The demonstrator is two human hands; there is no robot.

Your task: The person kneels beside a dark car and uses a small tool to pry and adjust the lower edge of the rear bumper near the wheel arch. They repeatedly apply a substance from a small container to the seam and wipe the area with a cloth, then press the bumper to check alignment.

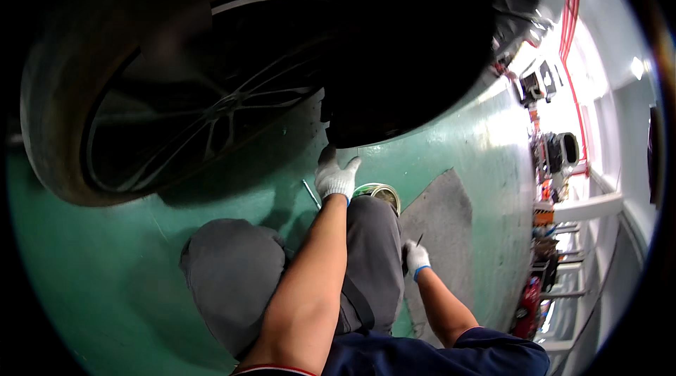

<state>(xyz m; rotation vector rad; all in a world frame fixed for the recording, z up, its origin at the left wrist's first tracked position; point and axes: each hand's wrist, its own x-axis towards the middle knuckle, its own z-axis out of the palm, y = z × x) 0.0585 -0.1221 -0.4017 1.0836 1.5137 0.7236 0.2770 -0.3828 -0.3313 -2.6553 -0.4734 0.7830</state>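
My left hand (336,175), in a white knitted glove, reaches up to the lower edge of a dark vehicle panel (394,115), thumb spread and fingertips in shadow; whether they touch it is unclear. Beside it a wheel (218,112) with spoked rim and tyre fills the upper left. A thin metal rod (310,191) lies on the floor left of my wrist. My right hand (415,256), also gloved, is closed on a slim dark tool (420,239) beside my grey-trousered leg. A round tin (386,198) sits just beyond my knee, its contents unclear.
A grey mat (443,228) lies on the green floor (105,249) at my right. Farther right are vehicles (563,154), a red car (527,305), assorted equipment, white posts and red pipes along the workshop. My bent legs occupy the lower middle.
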